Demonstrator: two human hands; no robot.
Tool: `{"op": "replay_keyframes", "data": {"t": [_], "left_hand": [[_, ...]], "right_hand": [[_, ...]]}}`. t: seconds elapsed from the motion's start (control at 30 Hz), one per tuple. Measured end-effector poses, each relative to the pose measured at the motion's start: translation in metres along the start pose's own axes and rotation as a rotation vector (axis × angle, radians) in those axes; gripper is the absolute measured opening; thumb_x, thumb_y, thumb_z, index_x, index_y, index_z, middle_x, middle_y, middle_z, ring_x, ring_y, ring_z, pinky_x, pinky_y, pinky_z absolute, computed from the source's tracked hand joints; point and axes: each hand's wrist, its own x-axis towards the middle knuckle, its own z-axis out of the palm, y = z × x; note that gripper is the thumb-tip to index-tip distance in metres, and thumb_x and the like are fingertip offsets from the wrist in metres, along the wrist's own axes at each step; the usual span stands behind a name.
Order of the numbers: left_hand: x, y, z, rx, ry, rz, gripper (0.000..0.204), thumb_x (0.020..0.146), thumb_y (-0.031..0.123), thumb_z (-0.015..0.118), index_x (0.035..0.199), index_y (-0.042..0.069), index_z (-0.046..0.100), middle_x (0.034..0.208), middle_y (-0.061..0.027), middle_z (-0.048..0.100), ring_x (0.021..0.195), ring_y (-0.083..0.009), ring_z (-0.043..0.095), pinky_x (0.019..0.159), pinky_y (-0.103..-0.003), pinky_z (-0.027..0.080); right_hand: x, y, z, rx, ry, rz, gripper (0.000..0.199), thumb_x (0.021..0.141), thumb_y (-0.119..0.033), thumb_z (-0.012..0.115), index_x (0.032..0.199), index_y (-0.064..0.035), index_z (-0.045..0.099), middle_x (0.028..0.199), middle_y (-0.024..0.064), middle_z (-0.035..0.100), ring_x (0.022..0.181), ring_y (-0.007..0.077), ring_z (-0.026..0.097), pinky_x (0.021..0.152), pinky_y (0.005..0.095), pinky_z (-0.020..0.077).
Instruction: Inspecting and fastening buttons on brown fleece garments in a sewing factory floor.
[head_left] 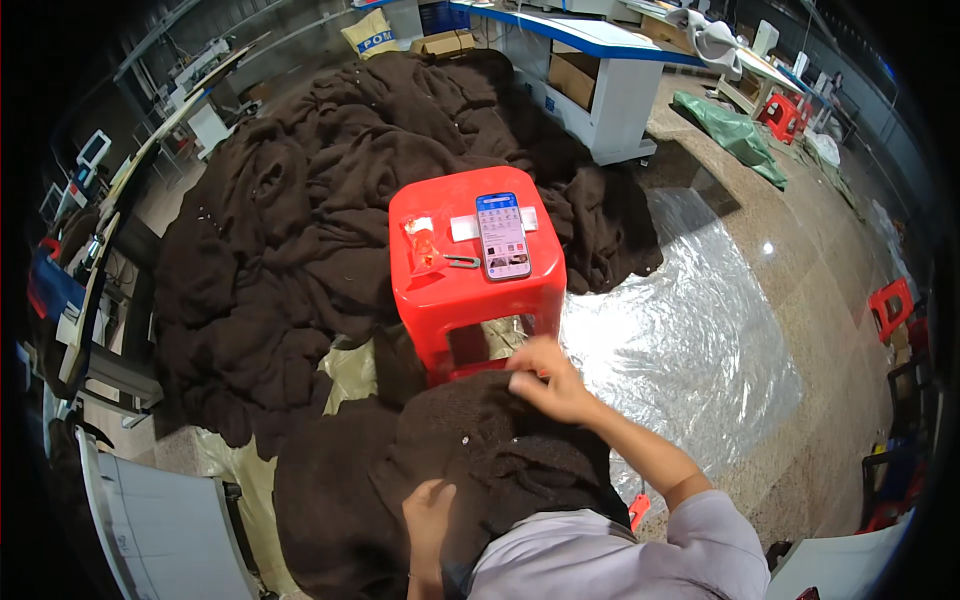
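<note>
A dark brown knitted garment [470,450] lies across my lap, with small pale buttons showing on it. My right hand [548,378] pinches its far edge, fingers closed on the fabric just below the red plastic stool [470,290]. My left hand [428,515] rests flat on the near part of the same garment. On the stool's top lie a smartphone [502,235] with a lit screen, a small clear packet with red contents [422,245], a small metal snip tool [462,262] and a white tag [466,228].
A big heap of dark brown garments [330,190] covers the floor to the left and behind the stool. A clear plastic sheet [690,340] spreads on the right. A white and blue workbench [610,70] stands behind, red stools [890,305] at the right.
</note>
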Motion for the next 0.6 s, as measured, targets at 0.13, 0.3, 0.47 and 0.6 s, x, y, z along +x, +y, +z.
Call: {"op": "replay_keyframes", "data": {"t": [0.13, 0.3, 0.47, 0.6], "left_hand": [[-0.001, -0.002, 0.012, -0.015, -0.043, 0.047, 0.016, 0.087, 0.006, 0.073, 0.099, -0.005, 0.071, 0.086, -0.0028, 0.072, 0.080, -0.0077, 0.062, 0.074, -0.024, 0.050], [-0.003, -0.002, 0.008, -0.049, 0.009, 0.029, 0.017, 0.087, 0.007, 0.073, 0.098, -0.006, 0.071, 0.087, -0.0037, 0.072, 0.081, -0.0076, 0.063, 0.074, -0.023, 0.050], [-0.003, -0.005, 0.008, -0.055, 0.009, 0.035, 0.017, 0.087, 0.007, 0.073, 0.098, -0.006, 0.071, 0.085, -0.0036, 0.071, 0.079, -0.0076, 0.062, 0.073, -0.024, 0.050], [-0.004, 0.007, 0.011, -0.037, 0.061, 0.033, 0.015, 0.085, 0.004, 0.074, 0.097, -0.006, 0.070, 0.083, -0.0030, 0.069, 0.077, -0.0079, 0.061, 0.072, -0.023, 0.049]], "right_hand": [[0.053, 0.037, -0.031, -0.597, 0.487, 0.012, 0.037, 0.085, -0.024, 0.073, 0.118, -0.0081, 0.064, 0.129, 0.0158, 0.053, 0.117, 0.0343, 0.050, 0.098, 0.0433, 0.0395], [0.071, 0.051, -0.034, -0.795, 0.414, -0.059, 0.045, 0.084, -0.034, 0.074, 0.123, -0.0130, 0.065, 0.142, 0.0158, 0.045, 0.130, 0.0345, 0.042, 0.104, 0.0465, 0.0339], [0.076, 0.051, -0.031, -0.849, 0.351, -0.106, 0.048, 0.083, -0.036, 0.074, 0.125, -0.0153, 0.065, 0.145, 0.0152, 0.044, 0.133, 0.0337, 0.040, 0.106, 0.0457, 0.0314], [0.071, 0.038, -0.027, -0.807, 0.372, -0.083, 0.052, 0.082, -0.036, 0.076, 0.126, -0.0130, 0.063, 0.145, 0.0152, 0.043, 0.133, 0.0350, 0.040, 0.105, 0.0468, 0.0328]]}}
